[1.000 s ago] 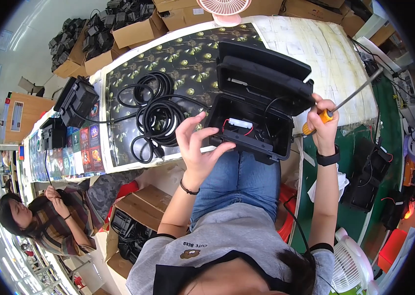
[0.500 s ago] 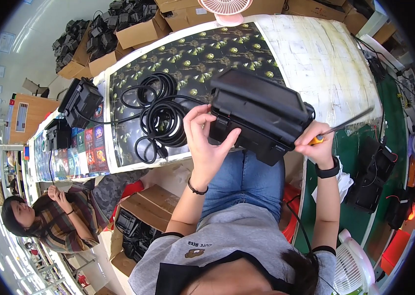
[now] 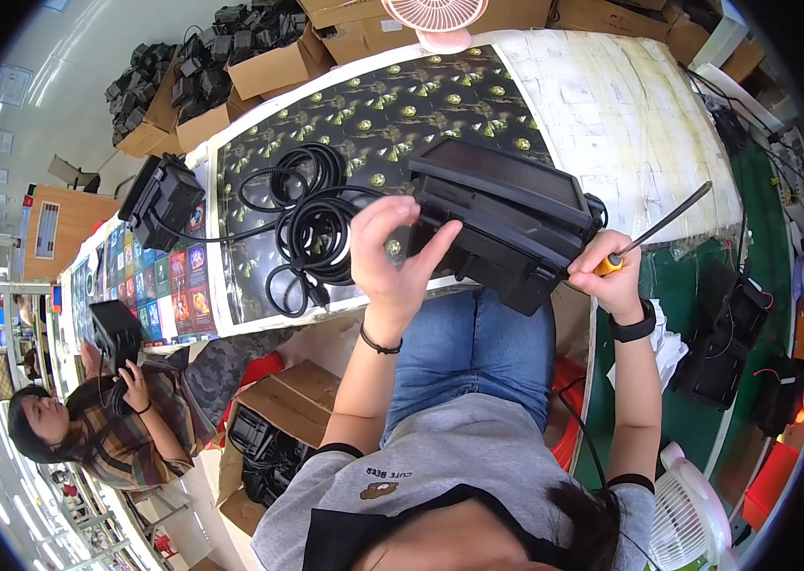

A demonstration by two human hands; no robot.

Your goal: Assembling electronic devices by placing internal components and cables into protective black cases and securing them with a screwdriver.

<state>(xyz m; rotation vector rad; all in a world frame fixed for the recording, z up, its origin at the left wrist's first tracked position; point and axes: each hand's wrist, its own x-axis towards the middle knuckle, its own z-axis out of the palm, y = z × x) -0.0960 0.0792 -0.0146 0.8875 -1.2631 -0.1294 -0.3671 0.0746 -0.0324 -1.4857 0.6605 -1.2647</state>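
black case (image 3: 495, 255), lid (image 3: 507, 179) now down — left hand (image 3: 391, 271) spread, right hand (image 3: 619, 285) gripping screwdriver (image 3: 608, 265)

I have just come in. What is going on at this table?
A person is handling a black plastic case, its lid down. The left hand, half open, touches its left end; the right hand, at the other end, also holds a yellow-handled screwdriver. A coiled black cable lies on the table to the left. Farther left, a co-worker holds another black box.

cable coil (image 3: 299, 259): on table (image 3: 611, 105), left of case (image 3: 502, 224) | fan (image 3: 435, 13): behind, seemingly on table edge
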